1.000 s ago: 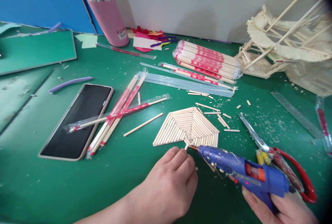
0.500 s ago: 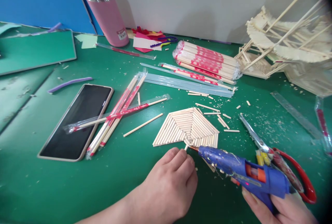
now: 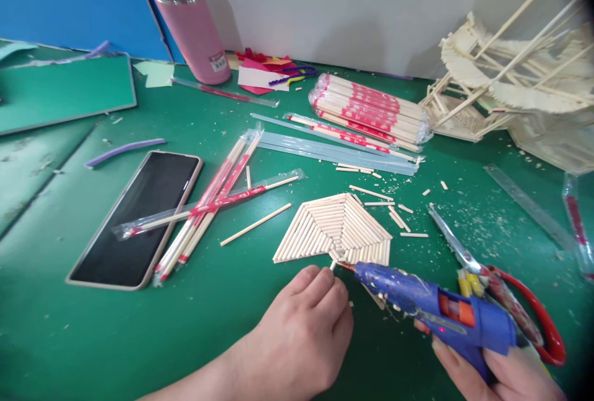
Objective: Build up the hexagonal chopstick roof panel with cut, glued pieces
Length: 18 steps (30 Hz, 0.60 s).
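A fan-shaped panel of glued wooden sticks (image 3: 335,226) lies flat on the green mat (image 3: 223,302). Just below its near edge, my left hand (image 3: 304,327) pinches a short stick piece (image 3: 333,263) between its fingertips. My right hand (image 3: 501,373) grips a blue hot glue gun (image 3: 431,308). The gun's nozzle (image 3: 346,265) points left and touches the end of that short piece. The rest of the piece is hidden by my fingers.
Red-handled scissors (image 3: 492,274) lie right of the gun. A phone (image 3: 139,215) and wrapped chopsticks (image 3: 218,194) lie to the left, a chopstick bundle (image 3: 371,107), clear glue sticks (image 3: 334,148) and a pink bottle (image 3: 185,14) behind. A stick model (image 3: 520,79) stands far right, a ruler (image 3: 529,203) near it.
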Each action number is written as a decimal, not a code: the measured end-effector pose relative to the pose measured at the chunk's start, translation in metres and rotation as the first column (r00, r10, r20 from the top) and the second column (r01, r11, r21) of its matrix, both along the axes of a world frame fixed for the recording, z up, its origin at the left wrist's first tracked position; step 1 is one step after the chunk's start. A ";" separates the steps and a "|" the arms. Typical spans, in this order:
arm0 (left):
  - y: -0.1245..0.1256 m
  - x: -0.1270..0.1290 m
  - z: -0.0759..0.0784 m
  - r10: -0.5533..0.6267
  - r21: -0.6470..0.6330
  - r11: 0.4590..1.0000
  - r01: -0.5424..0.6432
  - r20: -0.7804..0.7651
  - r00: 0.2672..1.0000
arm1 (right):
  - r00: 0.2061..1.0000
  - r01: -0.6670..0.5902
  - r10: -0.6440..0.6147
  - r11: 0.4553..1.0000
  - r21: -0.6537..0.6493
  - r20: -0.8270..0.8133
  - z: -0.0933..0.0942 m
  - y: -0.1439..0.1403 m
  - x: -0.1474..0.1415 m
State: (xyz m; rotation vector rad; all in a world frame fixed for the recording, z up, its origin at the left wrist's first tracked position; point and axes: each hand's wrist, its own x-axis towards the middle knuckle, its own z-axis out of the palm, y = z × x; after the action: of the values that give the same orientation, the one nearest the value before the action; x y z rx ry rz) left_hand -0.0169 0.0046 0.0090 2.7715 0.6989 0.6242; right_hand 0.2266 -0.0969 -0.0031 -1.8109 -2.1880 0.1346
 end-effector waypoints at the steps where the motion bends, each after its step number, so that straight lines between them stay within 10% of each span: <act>1: 0.000 0.000 0.001 0.002 -0.012 1.000 -0.002 -0.017 1.000 | 1.000 -0.003 0.003 1.000 0.005 0.006 -0.001 0.000 0.001; 18: -0.001 0.001 -0.006 0.013 0.021 1.000 -0.014 0.051 0.999 | 0.986 0.049 -0.047 0.999 0.004 -0.159 -0.002 0.002 -0.003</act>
State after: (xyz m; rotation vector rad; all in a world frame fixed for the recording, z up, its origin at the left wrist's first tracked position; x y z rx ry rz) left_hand -0.0156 0.0034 0.0031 2.7623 0.7043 0.7067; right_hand 0.2233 -0.0947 -0.0050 -1.7818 -2.0311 0.2503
